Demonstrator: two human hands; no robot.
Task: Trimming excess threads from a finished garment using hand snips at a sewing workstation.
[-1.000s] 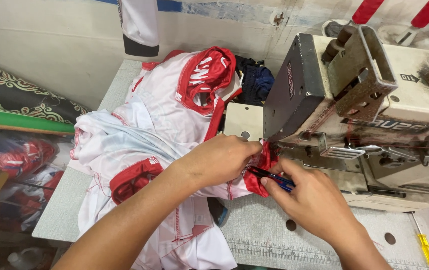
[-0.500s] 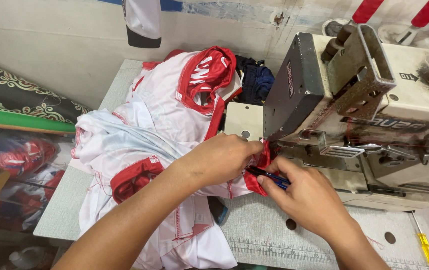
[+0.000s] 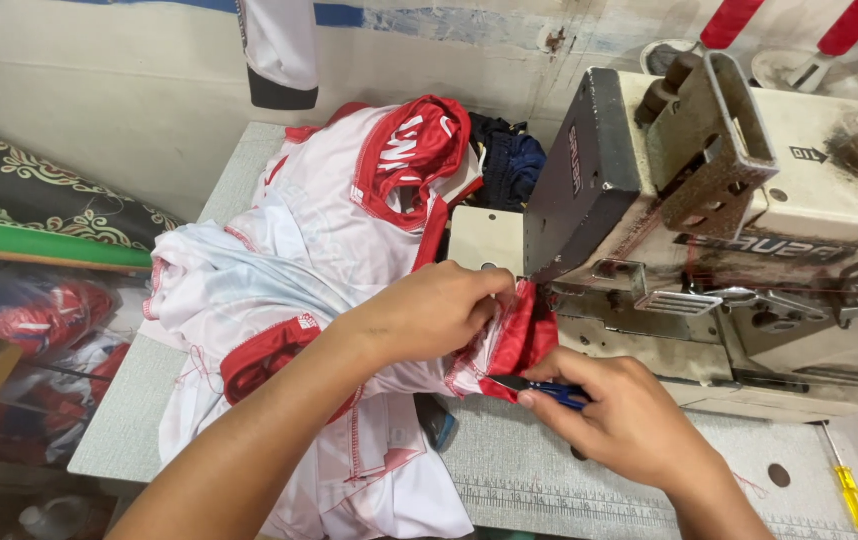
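Left hand (image 3: pixel 434 312) pinches the red fabric edge (image 3: pixel 524 335) beside the sewing machine (image 3: pixel 749 240); right hand (image 3: pixel 629 415) clamps a blue-handled snipper (image 3: pixel 554 392) just nearer.

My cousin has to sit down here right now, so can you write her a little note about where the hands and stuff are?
Left hand: pinching the red fabric edge beside the sewing machine.
Right hand: holding a small blue-handled snipper at that red edge.
The white and red garments are piled on the table, left of the machine.
A yellow screwdriver lies at the right.
Done: cannot tell how much is trimmed.
Left: the red edge is in hand at the blades.
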